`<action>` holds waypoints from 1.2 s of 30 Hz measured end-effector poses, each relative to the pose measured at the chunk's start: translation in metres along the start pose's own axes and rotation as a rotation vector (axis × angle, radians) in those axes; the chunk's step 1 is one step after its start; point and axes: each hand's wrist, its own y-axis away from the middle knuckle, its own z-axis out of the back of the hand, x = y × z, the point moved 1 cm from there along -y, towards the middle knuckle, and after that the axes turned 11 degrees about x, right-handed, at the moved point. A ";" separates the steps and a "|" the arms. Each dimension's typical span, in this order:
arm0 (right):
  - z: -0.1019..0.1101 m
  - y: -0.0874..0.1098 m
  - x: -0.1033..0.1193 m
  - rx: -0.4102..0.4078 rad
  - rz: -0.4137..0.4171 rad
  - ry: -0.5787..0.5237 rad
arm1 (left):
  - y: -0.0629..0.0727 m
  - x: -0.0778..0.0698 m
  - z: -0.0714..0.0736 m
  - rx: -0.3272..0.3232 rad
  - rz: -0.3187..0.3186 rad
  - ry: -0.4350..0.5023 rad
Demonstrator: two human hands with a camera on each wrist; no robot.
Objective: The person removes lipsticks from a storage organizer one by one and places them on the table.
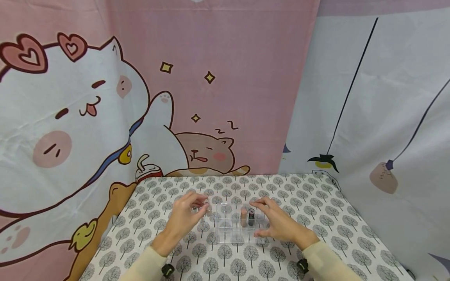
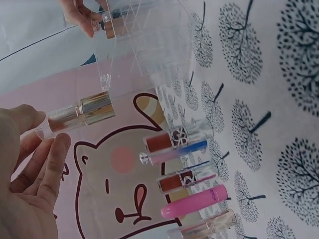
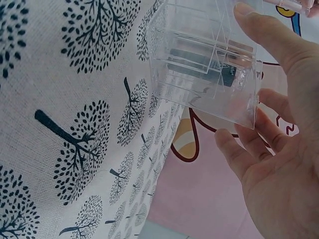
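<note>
Pale cream long sleeves (image 1: pixel 328 262); small black wrist cameras (image 1: pixel 168 269), one beside each sleeve; bare fingers (image 3: pixel 232 149).

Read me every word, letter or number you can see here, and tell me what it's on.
"Z", twice: on the wall cloth, above the sleeping cat.
Too blurred to read: marks on the red tubes, the pink tube, and the dark tube in the clear box.

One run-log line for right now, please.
left hand: holds gold-ended tube | right hand: grips clear organizer | inside: peach tube, black tube
</note>
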 end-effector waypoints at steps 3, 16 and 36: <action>0.000 0.000 0.000 0.001 -0.001 -0.002 | 0.003 0.003 0.001 0.001 -0.004 -0.015; 0.002 0.000 0.001 0.001 -0.005 0.000 | 0.015 0.019 0.005 0.039 0.003 -0.032; 0.000 0.000 0.001 -0.004 0.000 -0.011 | 0.032 0.045 0.008 0.098 0.095 -0.040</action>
